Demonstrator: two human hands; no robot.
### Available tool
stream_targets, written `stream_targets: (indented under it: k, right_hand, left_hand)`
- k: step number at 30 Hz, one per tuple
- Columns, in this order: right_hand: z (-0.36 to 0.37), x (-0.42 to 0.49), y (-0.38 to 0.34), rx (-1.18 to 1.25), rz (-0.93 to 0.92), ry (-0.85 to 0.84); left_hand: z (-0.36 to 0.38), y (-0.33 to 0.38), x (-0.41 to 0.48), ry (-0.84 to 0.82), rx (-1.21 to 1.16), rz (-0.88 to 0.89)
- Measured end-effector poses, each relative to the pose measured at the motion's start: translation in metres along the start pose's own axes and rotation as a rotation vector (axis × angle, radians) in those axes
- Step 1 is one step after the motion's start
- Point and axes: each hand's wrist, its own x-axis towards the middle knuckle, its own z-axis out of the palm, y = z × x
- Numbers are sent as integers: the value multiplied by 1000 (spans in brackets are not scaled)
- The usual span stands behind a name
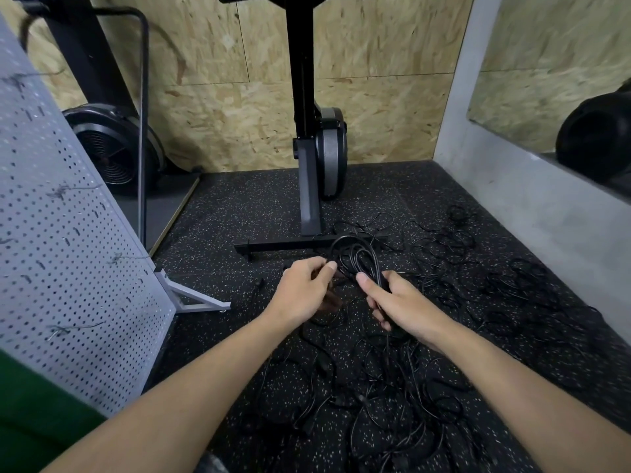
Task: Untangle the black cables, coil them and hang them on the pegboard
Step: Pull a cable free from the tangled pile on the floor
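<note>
Over the floor (pixel 239 206) | right grip (pixel 396 302) clamps a coil (pixel 355 257) to keep its loops gathered | left grip (pixel 304 288) pinches its strand to feed another turn | cables (pixel 392 397) tangled below | pegboard (pixel 68 254) left, bare.

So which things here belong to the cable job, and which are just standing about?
Part of the job:
- coiled cable, held in both hands: left hand, right hand
- loose cables on the floor
- pegboard

Just standing about:
- exercise machine
- fan wheel
- mirror
</note>
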Motion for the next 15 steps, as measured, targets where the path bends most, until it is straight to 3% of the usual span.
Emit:
stream_targets:
  k: [3,7,10,15]
  right_hand:
    - [-7,-2,-5,-56,3,-52]
    - [-18,-9,2,-424,-99,-207]
    - [-18,-18,-4,-488,-190,-319]
    - [-19,-21,-17,-455,-361,-212]
  left_hand:
    - [-7,-2,5,137,149,139]
    - [-21,2,11,221,161,250]
    - [-32,-6,21,227,154,209]
    - [-29,-31,31,152,202,55]
